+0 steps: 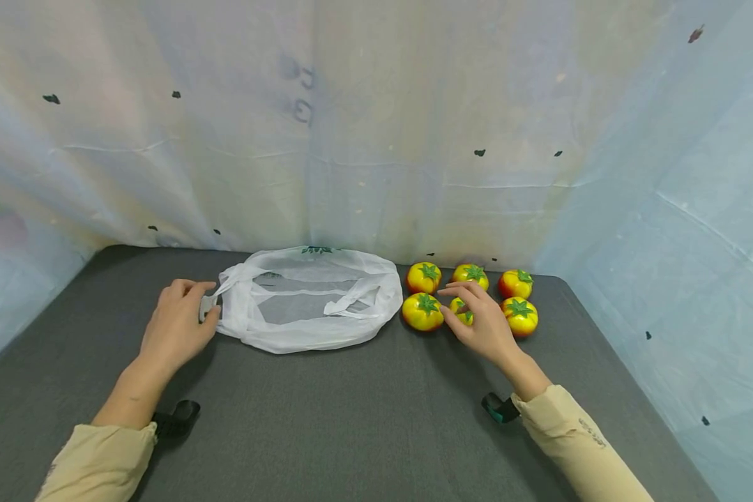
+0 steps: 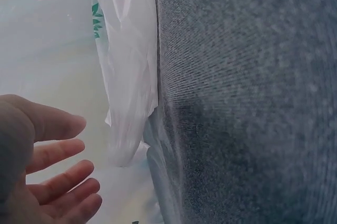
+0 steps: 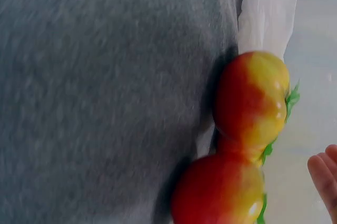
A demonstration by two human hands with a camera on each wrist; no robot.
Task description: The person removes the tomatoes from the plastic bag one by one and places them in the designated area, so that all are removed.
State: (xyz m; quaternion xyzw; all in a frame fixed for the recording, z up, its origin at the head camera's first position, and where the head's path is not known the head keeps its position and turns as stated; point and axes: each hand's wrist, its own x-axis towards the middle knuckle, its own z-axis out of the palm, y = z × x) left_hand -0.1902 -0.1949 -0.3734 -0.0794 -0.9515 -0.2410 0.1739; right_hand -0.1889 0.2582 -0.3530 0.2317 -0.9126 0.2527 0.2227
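Observation:
A white plastic bag (image 1: 310, 339) lies on the dark grey table with its mouth spread, one handle folded inward and the other stretched out left. Beside that left handle is my left hand (image 1: 178, 322), fingers loosely curved; the left wrist view shows a gap between its fingertips and the bag. Right of the bag, several yellow-and-red tomatoes (image 1: 422, 313) with green leafy tops sit in two rows. My right hand (image 1: 484, 326) hovers over the front row, fingers apart and holding nothing. It partly covers the middle front tomato (image 1: 462, 312).
The dark grey table (image 1: 326, 425) ends at a pale plastic sheet (image 1: 376, 139) behind the bag and tomatoes. A similar sheet hangs along the right side. Black straps (image 1: 177, 417) are at both wrists, close above the tabletop.

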